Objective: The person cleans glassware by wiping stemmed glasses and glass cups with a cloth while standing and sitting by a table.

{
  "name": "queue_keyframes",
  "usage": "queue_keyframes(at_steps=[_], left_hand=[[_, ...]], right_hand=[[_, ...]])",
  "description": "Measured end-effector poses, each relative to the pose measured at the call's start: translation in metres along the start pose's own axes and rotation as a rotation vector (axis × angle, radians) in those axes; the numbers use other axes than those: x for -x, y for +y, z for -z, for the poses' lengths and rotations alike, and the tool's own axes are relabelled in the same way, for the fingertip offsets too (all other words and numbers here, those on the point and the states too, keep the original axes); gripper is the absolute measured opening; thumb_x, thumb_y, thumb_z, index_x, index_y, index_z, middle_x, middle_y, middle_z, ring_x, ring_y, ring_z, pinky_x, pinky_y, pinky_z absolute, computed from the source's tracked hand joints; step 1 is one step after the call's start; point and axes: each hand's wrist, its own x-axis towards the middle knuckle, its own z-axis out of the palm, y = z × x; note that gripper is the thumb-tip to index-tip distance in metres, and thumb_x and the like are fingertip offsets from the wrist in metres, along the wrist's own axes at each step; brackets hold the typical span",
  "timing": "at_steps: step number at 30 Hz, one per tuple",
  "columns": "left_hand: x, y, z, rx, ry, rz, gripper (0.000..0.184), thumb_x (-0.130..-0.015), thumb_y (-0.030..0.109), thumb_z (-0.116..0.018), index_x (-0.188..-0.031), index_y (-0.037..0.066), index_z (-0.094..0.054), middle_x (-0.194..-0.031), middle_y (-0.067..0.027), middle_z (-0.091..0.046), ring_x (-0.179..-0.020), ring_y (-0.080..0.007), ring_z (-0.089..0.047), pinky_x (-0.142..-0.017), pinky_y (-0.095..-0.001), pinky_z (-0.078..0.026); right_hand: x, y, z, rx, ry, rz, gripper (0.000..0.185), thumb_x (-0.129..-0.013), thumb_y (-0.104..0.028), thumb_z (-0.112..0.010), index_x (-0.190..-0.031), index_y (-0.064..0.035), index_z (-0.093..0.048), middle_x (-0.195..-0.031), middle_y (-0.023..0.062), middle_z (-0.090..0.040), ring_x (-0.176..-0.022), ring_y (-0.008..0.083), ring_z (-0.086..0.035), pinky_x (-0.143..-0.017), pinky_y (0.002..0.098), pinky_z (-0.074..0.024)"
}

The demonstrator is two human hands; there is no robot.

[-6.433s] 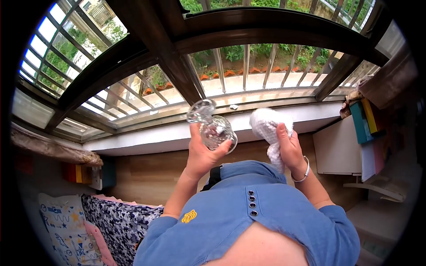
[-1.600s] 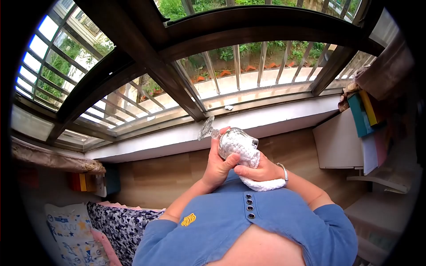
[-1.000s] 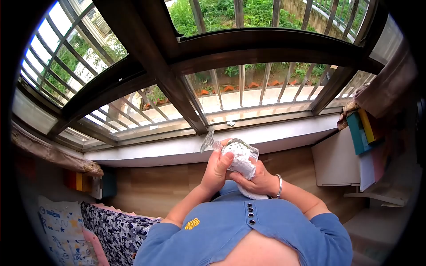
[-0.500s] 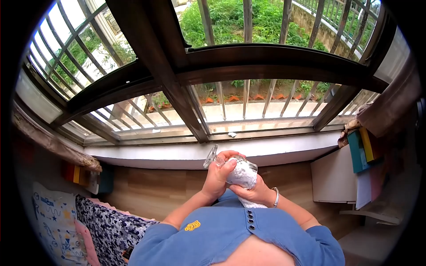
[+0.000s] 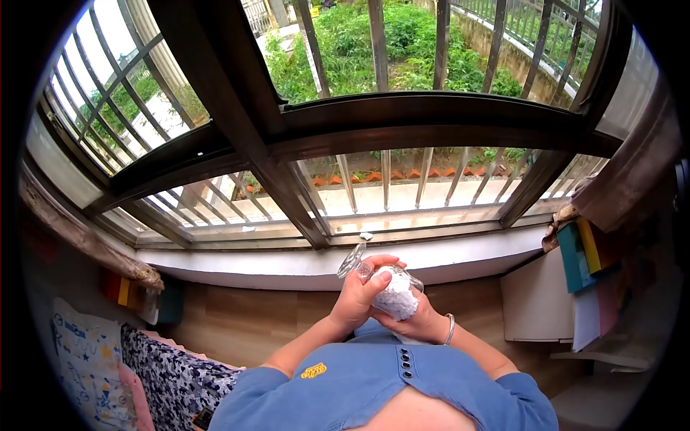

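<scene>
A clear stemmed glass (image 5: 351,261) is held in front of my chest, its foot pointing up and left and its bowl down and right. My left hand (image 5: 357,293) wraps round the stem side and bowl, thumb pressed on the white cloth. The textured white cloth (image 5: 396,296) covers much of the bowl. My right hand (image 5: 422,320), with a silver bracelet at the wrist, grips the cloth at the bowl's mouth. Some of its fingers are hidden behind the cloth. A loose end of the cloth hangs below, near my blue shirt.
A white window sill (image 5: 273,269) runs beyond my hands, under a dark window frame (image 5: 424,115) with bars outside. A small white scrap (image 5: 366,236) lies on the window ledge. Folders (image 5: 573,256) and a pale cabinet (image 5: 535,298) stand right. Patterned bedding (image 5: 169,373) lies left.
Earlier the glass and cloth were held apart; now the cloth is at the bowl and both hands are together. Lately the view has tilted upward, and the glass has turned slightly.
</scene>
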Motion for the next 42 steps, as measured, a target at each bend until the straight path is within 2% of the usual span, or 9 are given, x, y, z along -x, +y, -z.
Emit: queue_keyframes(at_steps=[7, 12, 15, 19, 20, 23, 35, 37, 42], left_hand=[[-0.02, -0.019, -0.014, -0.146, -0.169, -0.206, 0.063, -0.073, 0.039, -0.064, -0.117, 0.001, -0.041, -0.111, -0.0151, -0.048, -0.105, -0.0258, -0.048, -0.09, -0.0393, -0.039], [-0.03, -0.028, -0.042, -0.051, -0.205, -0.182, 0.057, -0.075, 0.034, -0.062, -0.116, 0.001, -0.041, -0.109, -0.0133, -0.049, -0.101, -0.0216, -0.05, -0.088, -0.0358, -0.04], [-0.028, -0.041, -0.06, 0.063, 0.018, -0.024, 0.048, -0.08, 0.026, -0.059, -0.117, 0.0, -0.041, -0.108, -0.0095, -0.051, -0.095, -0.0158, -0.051, -0.086, -0.0305, -0.04], [-0.028, -0.065, -0.057, -0.077, 0.094, 0.065, 0.065, -0.075, 0.036, -0.063, -0.122, 0.002, -0.034, -0.112, -0.0134, -0.048, -0.103, -0.0193, -0.049, -0.09, -0.0305, -0.038], [-0.026, -0.064, -0.061, -0.118, 0.048, -0.008, 0.069, -0.074, 0.036, -0.064, -0.124, 0.003, -0.032, -0.115, -0.0135, -0.046, -0.106, -0.0202, -0.047, -0.091, -0.0311, -0.037], [-0.029, -0.063, -0.065, -0.148, -0.047, -0.115, 0.077, -0.071, 0.036, -0.068, -0.129, 0.005, -0.027, -0.122, -0.0141, -0.041, -0.113, -0.0227, -0.041, -0.093, -0.0329, -0.035], [-0.029, -0.075, -0.065, 0.093, 0.154, 0.09, 0.063, -0.077, 0.025, -0.061, -0.126, 0.003, -0.028, -0.111, -0.0111, -0.045, -0.102, -0.0188, -0.046, -0.089, -0.0322, -0.038], [-0.03, -0.075, -0.065, 0.144, 0.182, 0.089, 0.061, -0.078, 0.024, -0.06, -0.125, 0.003, -0.029, -0.111, -0.0111, -0.045, -0.102, -0.0184, -0.046, -0.09, -0.0323, -0.038], [-0.027, -0.068, -0.053, 0.18, 0.28, 0.095, 0.047, -0.082, 0.022, -0.054, -0.12, 0.003, -0.034, -0.108, -0.0097, -0.047, -0.101, -0.017, -0.047, -0.089, -0.032, -0.039]], right_hand=[[0.009, -0.021, 0.056, -1.139, -0.124, -0.647, 0.049, -0.071, -0.002, -0.063, -0.116, -0.0041, -0.043, -0.096, 0.0059, -0.055, -0.084, 0.0142, -0.055, -0.071, 0.0265, -0.0471], [0.018, -0.013, 0.055, -0.115, 0.032, -0.074, 0.041, -0.071, -0.006, -0.064, -0.108, -0.0043, -0.048, -0.098, 0.0058, -0.054, -0.089, 0.0165, -0.053, -0.075, 0.0279, -0.0434], [0.034, 0.01, 0.072, 0.022, -0.06, -0.1, 0.039, -0.071, -0.005, -0.063, -0.107, -0.0039, -0.049, -0.098, 0.0066, -0.054, -0.088, 0.0176, -0.054, -0.076, 0.0283, -0.0433], [0.038, -0.001, 0.088, -0.339, -0.04, -0.301, 0.042, -0.069, -0.001, -0.062, -0.108, -0.0028, -0.048, -0.098, 0.0068, -0.054, -0.086, 0.0172, -0.055, -0.072, 0.0284, -0.0463], [0.036, -0.013, 0.098, -0.714, -0.066, -0.669, 0.045, -0.068, -0.001, -0.063, -0.11, -0.0024, -0.047, -0.095, 0.0075, -0.055, -0.076, 0.0164, -0.057, -0.063, 0.0265, -0.0491], [0.032, -0.016, 0.113, -0.962, -0.096, -0.672, 0.045, -0.069, -0.006, -0.063, -0.111, -0.0018, -0.045, -0.088, 0.0079, -0.056, -0.063, 0.0163, -0.057, -0.057, 0.0266, -0.0498], [0.042, 0.009, 0.087, -0.685, -0.006, -0.63, 0.036, -0.077, -0.004, -0.057, -0.11, -0.0036, -0.046, -0.095, 0.0063, -0.055, -0.075, 0.0149, -0.057, -0.063, 0.0272, -0.0492], [0.044, 0.022, 0.08, -0.128, 0.004, -0.256, 0.031, -0.076, -0.005, -0.058, -0.107, -0.0035, -0.051, -0.094, 0.0084, -0.058, -0.082, 0.0178, -0.058, -0.069, 0.0285, -0.0478], [0.033, 0.029, 0.063, -0.095, 0.016, -0.246, 0.031, -0.073, -0.005, -0.061, -0.103, -0.0034, -0.053, -0.095, 0.0118, -0.058, -0.085, 0.0232, -0.058, -0.072, 0.0298, -0.0465]])
